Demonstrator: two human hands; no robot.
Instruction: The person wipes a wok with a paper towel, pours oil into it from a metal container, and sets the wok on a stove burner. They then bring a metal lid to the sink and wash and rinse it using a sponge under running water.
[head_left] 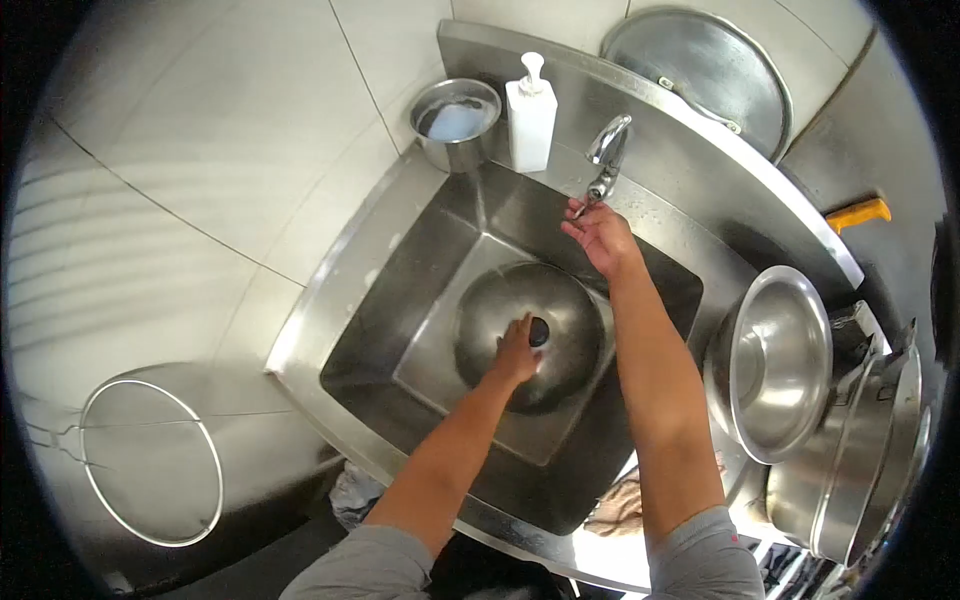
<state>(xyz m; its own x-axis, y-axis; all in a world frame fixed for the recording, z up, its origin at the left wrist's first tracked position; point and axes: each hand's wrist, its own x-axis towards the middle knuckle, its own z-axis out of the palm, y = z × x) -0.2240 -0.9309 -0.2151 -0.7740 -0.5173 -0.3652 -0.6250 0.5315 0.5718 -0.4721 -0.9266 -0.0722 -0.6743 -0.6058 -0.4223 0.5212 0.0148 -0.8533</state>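
Observation:
A round, domed metal pot lid (575, 365) with a black knob (539, 332) lies in the steel sink (420, 345). My left hand (517, 352) reaches down to its centre, fingers and thumb curled about the knob. Higher up, my right hand (603, 240) is just below the chrome faucet (606, 160), palm turned up and fingers apart. Nothing rests in that palm, and the fingertips are close to the spout; whether they touch it I cannot tell.
Behind the sink stand a metal pot (455, 150) with a bluish sponge-like thing inside and a white pump bottle (531, 125). A large lid (700, 75) leans on the wall. At right are a steel bowl (780, 365), stacked pots (840, 470) and an orange handle (860, 214).

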